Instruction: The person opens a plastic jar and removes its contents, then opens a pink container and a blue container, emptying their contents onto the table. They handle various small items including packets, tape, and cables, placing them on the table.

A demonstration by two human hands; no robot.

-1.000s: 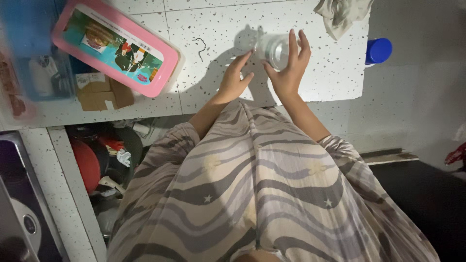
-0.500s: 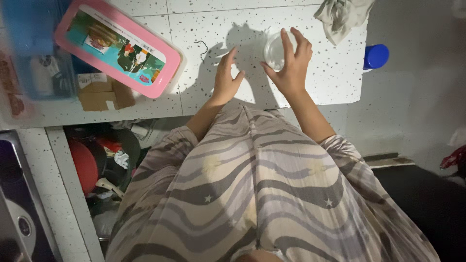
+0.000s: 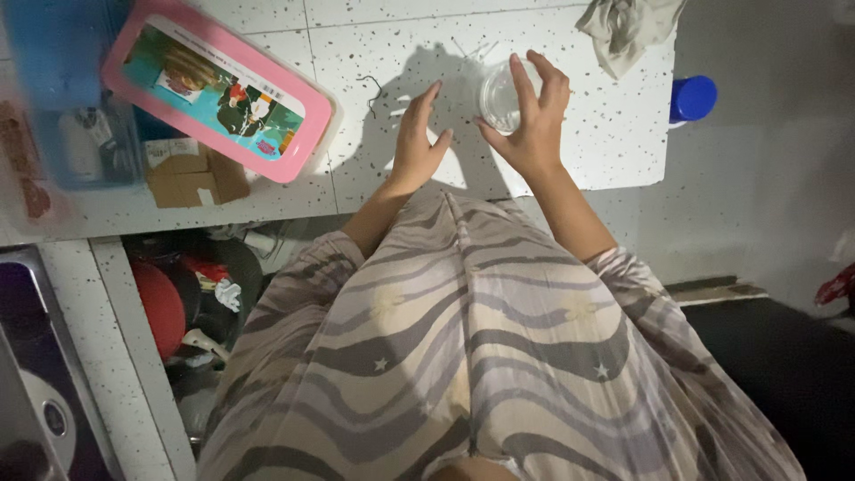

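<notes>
Both hands are sitting slightly nearer the counter's edge than half a second ago, the grip unchanged. Head view: the right hand (image 3: 534,120) is clasping a small clear round container (image 3: 500,96), fingers curled over its rim, on the speckled white counter (image 3: 614,134). The left hand (image 3: 417,138) is hovering just left of it, fingers spread, holding nothing. A pink-rimmed tray (image 3: 218,89) is lying far left; a crumpled cloth (image 3: 628,27) and blue cap (image 3: 693,96) are lying to the right.

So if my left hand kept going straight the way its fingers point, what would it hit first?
Probably nothing soon: the left hand points up the speckled white counter, which looks bare along that line. The clear round container in the right hand sits off to the side.
</notes>
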